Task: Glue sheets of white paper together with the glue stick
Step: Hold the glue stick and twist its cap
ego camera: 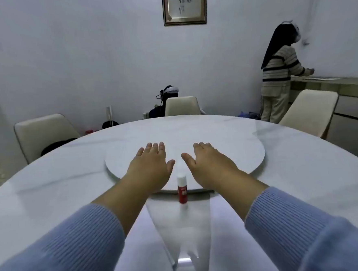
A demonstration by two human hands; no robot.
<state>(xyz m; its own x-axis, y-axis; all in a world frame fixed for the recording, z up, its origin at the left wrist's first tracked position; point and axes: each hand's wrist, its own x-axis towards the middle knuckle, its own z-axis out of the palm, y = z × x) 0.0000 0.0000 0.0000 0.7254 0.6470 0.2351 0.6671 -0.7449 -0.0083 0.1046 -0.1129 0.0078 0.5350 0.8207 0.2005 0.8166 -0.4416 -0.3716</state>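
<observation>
From the head camera, both arms are reaching forward over a round white table (50, 186). The left hand (152, 164) and the right hand (207, 161) are lying palm-down with fingers straight and relaxed, holding nothing, over the near part of a raised round turntable (238, 152) at the table's middle. The glue stick (182, 190), red with a white cap, is standing upright between the two wrists, just before the turntable's near edge. It is resting at the far end of the sheets of white paper (180, 226), which are lying overlapped between the forearms; how many sheets there are is hard to tell against the pale tabletop. Light blue ribbed sleeves (81, 237) are covering both forearms. Cream chairs (42, 134) are standing around the table, and a person in a striped sweater (279, 73) is standing at a counter on the far right.
</observation>
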